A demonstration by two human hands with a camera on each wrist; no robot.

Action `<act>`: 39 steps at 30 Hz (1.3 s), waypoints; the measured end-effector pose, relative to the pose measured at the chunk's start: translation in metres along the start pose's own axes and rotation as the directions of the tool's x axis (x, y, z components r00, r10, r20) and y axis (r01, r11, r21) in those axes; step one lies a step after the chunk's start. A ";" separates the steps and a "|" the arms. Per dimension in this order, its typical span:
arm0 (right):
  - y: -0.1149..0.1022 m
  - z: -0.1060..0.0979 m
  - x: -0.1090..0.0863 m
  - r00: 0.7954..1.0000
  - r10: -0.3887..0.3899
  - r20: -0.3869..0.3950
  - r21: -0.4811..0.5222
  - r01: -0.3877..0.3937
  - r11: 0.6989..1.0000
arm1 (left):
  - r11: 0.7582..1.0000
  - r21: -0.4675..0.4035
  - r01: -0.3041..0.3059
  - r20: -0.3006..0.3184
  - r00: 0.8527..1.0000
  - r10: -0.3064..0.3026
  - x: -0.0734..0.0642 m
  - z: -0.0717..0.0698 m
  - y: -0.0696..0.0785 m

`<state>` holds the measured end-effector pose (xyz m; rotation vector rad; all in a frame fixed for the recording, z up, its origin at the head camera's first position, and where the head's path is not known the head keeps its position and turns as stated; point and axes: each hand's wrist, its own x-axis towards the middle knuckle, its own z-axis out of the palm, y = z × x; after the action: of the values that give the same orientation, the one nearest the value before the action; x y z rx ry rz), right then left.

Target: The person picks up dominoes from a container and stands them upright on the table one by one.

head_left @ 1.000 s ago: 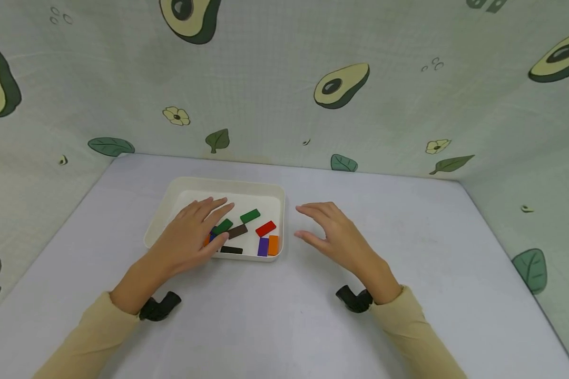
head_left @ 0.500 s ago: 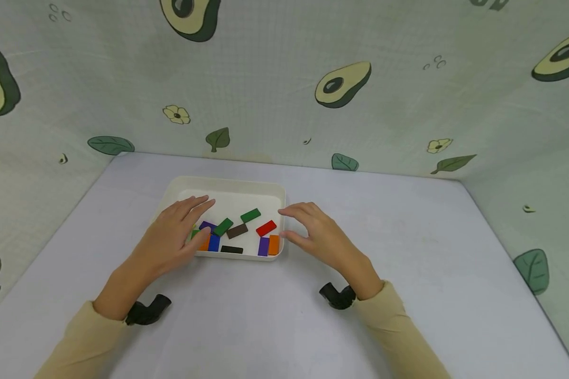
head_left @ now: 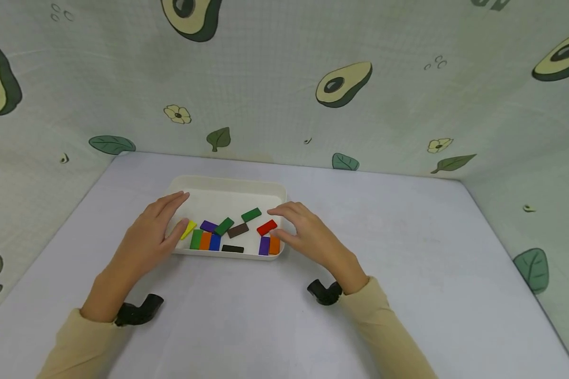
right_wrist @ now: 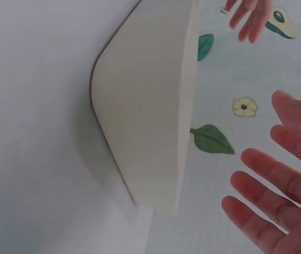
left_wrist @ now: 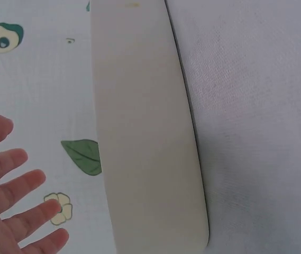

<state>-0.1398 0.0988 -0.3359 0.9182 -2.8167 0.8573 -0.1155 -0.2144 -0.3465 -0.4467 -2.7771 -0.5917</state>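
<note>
A shallow white tray (head_left: 227, 184) holds several small coloured blocks. My left hand (head_left: 147, 231) hovers over the tray's left end, fingers loosely extended, nothing in its grasp. Its thumb overlaps a yellow block (head_left: 188, 228) in the head view. Over the right end is my right hand (head_left: 308, 231), with thumb and fingers spread apart and holding nothing. Close to its thumb are a red block (head_left: 266, 227) and an orange block (head_left: 275, 246). In both wrist views the tray's outer wall (left_wrist: 150, 132) fills the middle, hiding the blocks.
Between the hands lie green (head_left: 251, 214), brown (head_left: 238, 230) and black (head_left: 232, 248) blocks, among others. The tray stands on a white table (head_left: 408, 252). Behind rises a cloth wall (head_left: 265, 79) printed with avocados. Each wrist wears a black camera mount (head_left: 139, 309).
My left hand has drifted left and slightly toward me, uncovering the green, orange, blue and yellow blocks. My right hand has moved left, from beside the tray to over its right edge.
</note>
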 end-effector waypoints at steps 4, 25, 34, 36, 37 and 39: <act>0.001 0.003 0.003 1.000 -0.006 -0.022 0.018 0.006 1.000 | 0.999 -0.030 0.041 0.010 0.999 -0.041 -0.002 0.000 -0.009; 0.021 0.033 0.029 0.994 -0.033 0.105 0.333 -0.003 0.943 | 0.856 -0.463 0.229 0.141 0.973 -0.184 -0.009 0.008 -0.073; 0.024 0.053 0.041 0.991 -0.052 0.125 0.324 0.009 0.946 | 0.657 -0.695 0.291 0.235 0.956 -0.175 -0.017 0.017 -0.095; 0.023 0.054 0.044 0.990 -0.044 0.136 0.324 -0.003 0.946 | 0.612 -0.720 0.329 0.272 0.944 -0.187 -0.016 0.019 -0.098; 0.023 0.054 0.046 0.989 -0.041 0.141 0.322 -0.007 0.947 | 0.586 -0.732 0.347 0.290 0.937 -0.193 -0.015 0.019 -0.099; 0.022 0.053 0.050 0.988 -0.034 0.153 0.314 -0.015 0.949 | 0.519 -0.769 0.375 0.319 0.927 -0.197 -0.013 0.021 -0.102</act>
<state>-0.1868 0.0589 -0.3805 1.0789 -2.8508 1.3170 -0.1437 -0.2970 -0.4049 -0.1878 -2.5642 -2.0766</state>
